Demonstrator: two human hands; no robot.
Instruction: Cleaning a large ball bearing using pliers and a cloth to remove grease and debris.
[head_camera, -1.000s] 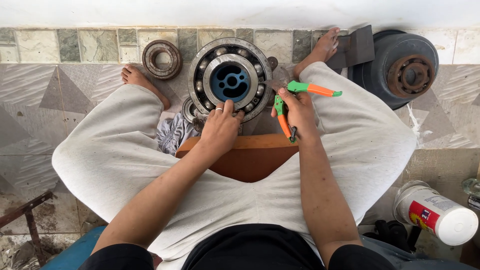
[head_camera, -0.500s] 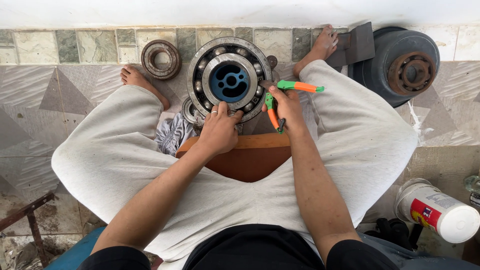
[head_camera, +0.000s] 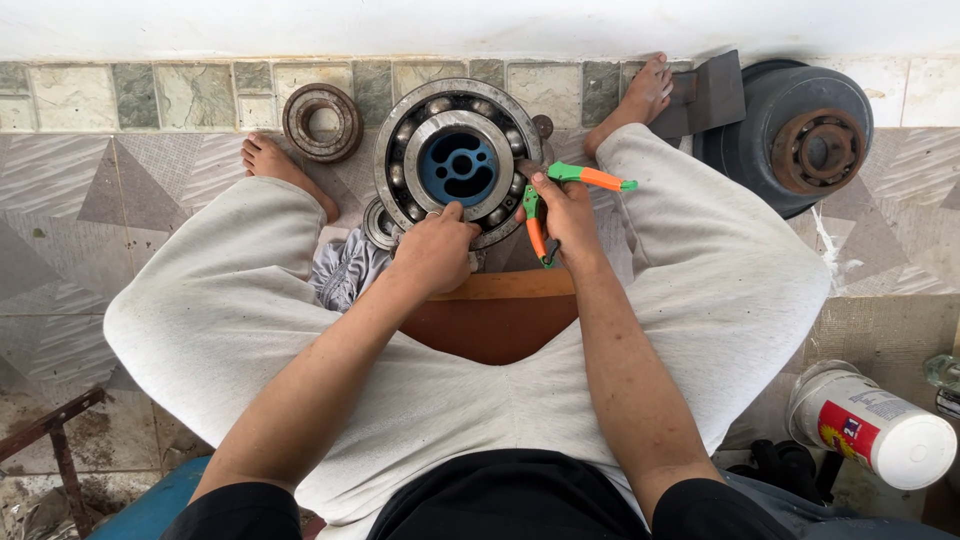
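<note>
Bearing: large ball bearing (head_camera: 458, 160) lies flat on the tiled floor between the person's feet, steel balls showing in the ring and a blue hub in its bore; it serves as the landmark below.
Left grip: left hand (head_camera: 435, 248) rests on the near rim of the bearing, fingers curled over the edge and pressing on it; it holds no tool.
Right grip: right hand (head_camera: 565, 212) is closed around the pliers (head_camera: 560, 200), whose green and orange handles are spread apart, at the near right edge of the bearing.
Pliers tip: hidden behind the fingers, so what it bites cannot be told.
Doing it well: judging by the pose, the left hand should keep the bearing from turning while the pliers work close to the race; a short, square pull looks safer than a twist that could slip.
Near the bearing: smaller rusty bearing (head_camera: 322, 122) to its left, grey cloth (head_camera: 345, 272) at its near left, brown board (head_camera: 495, 315) just in front.
Farther right: brake drum (head_camera: 800, 140), white can (head_camera: 880, 432).
</note>
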